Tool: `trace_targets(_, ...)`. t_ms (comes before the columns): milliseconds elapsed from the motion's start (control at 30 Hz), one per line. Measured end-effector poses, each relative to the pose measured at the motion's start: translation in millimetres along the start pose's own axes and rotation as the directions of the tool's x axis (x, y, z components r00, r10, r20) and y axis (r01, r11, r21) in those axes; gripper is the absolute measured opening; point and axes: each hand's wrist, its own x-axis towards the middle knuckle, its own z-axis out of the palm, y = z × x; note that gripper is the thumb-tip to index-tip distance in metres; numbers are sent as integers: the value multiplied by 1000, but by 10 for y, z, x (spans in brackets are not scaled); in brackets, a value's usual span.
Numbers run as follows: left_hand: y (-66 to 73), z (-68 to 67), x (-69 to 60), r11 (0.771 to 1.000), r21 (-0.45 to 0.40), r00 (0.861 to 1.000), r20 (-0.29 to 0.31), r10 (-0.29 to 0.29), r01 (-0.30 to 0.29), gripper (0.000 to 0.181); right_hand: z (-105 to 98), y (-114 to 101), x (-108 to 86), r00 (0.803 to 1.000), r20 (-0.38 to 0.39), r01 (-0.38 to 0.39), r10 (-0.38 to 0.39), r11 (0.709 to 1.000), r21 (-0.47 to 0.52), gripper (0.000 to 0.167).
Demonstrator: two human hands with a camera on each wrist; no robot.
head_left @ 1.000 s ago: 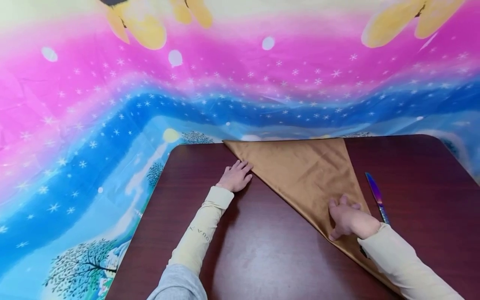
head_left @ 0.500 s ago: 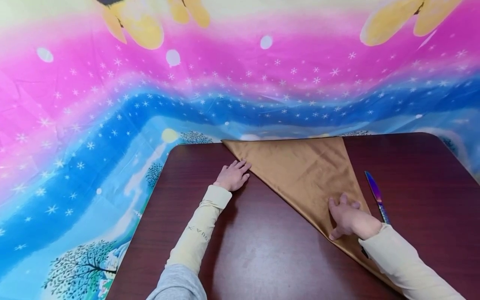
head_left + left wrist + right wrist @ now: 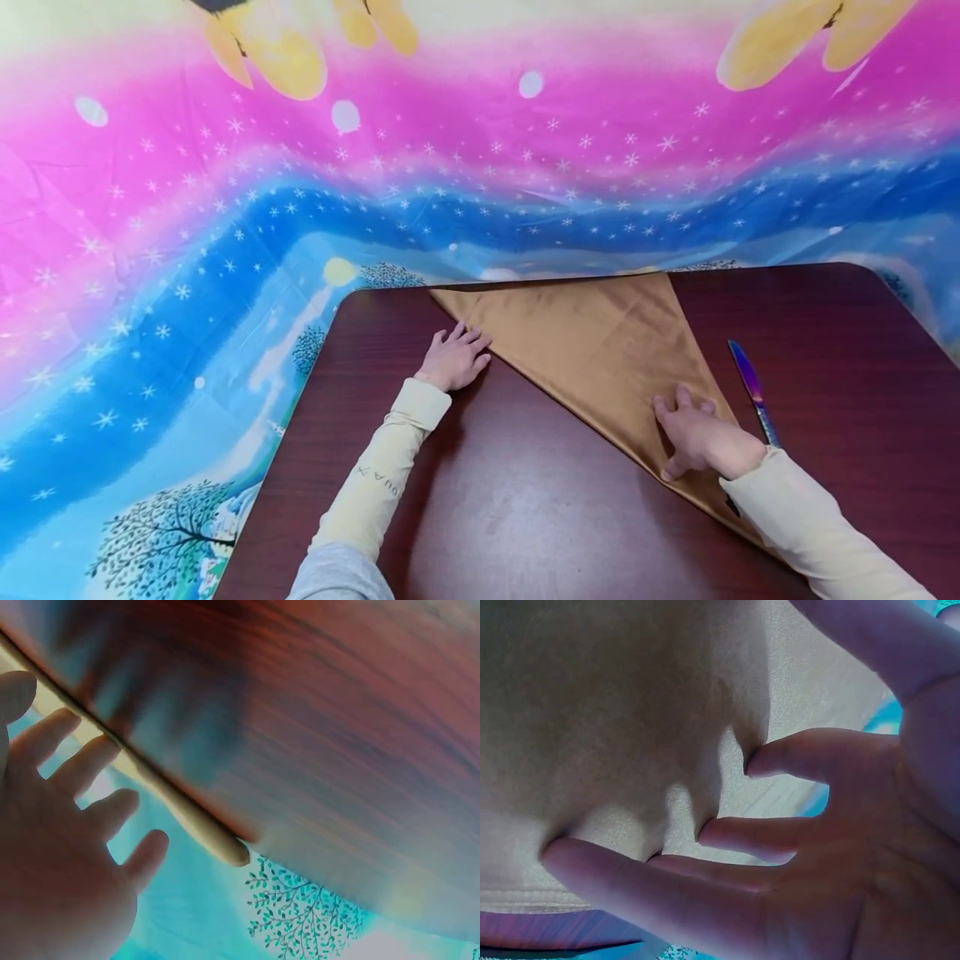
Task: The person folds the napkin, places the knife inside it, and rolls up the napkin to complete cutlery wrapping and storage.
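Two hands [image 3: 453, 360] [image 3: 699, 437], one cloth [image 3: 577, 342], one knife [image 3: 753, 390]

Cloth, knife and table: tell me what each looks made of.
Cloth: satin-like fabric, perhaps synthetic, from its soft sheen and creases.
Knife: probably metal with a coloured coating, judging by its glossy blue-purple shine.
Table: wood or wood-look laminate, polished, given its dark grain and glare.

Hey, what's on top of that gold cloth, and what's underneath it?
The right hand rests its fingertips on the gold cloth; the left hand touches its edge. Beneath is the dark wood-grain table. Whether anything else lies under there is hidden by the cloth.
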Motion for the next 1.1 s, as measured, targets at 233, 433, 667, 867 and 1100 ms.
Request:
trace_targets(233,-48,33,-162,998,-69,1000,3,-11,11,48,14,-11,-1,1000,-1,28,-28,1000,-9,110)
trace_targets(433,-75,83,-302,996,-90,1000,-10,-20,19,49,7,-14,-1,999,23,39,-39,999,-14,109)
trace_targets(667,-92,90,-461,998,-60,998,-53,-13,9,46,21,-9,-12,998,15,68,-67,997,-23,108)
trace_targets(867,-111,145,-632,993,-113,996,-83,-19,10,43,33,16,-35,994,-9,112,-113,993,-46,109)
trace_targets(1100,-98,220,-888,989,-145,991,-130,-40,21,39,62,33,-71,991,-17,130,-131,990,-53,110)
